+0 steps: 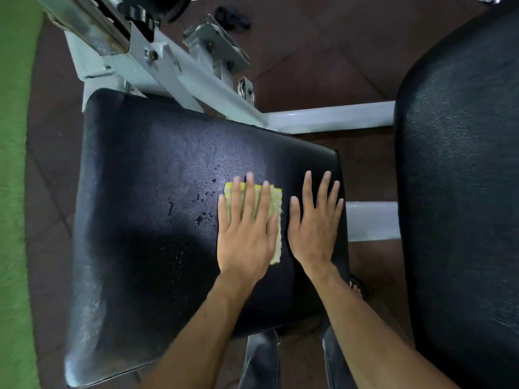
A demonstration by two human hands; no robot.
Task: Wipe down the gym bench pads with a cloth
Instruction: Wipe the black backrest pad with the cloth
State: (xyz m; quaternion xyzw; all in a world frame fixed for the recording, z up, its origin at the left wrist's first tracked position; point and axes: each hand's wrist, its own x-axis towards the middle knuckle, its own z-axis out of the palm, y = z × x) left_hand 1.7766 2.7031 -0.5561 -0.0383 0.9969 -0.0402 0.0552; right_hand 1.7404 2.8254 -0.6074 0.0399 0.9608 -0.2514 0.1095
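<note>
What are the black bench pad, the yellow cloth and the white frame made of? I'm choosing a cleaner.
Black bench pad: likely vinyl or faux leather, given its pebbled, glossy grain. Yellow cloth: seemingly a woven, waffle-textured fabric; fibre unclear. White frame: apparently painted steel tube, glossy, with bolted brackets.

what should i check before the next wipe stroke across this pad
1. Cloth flat under the left hand: ok, palm and fingers press it onto the pad.
2. Right hand clear of the cloth: ok, it rests flat beside it on the black pad, not touching the cloth.
3. Droplets still to wipe: not ok, wet spots sit just left of the cloth.
4. Path to the left free of objects: ok, only bare pad there.
5. Second pad on the right wiped: cannot tell.
</note>
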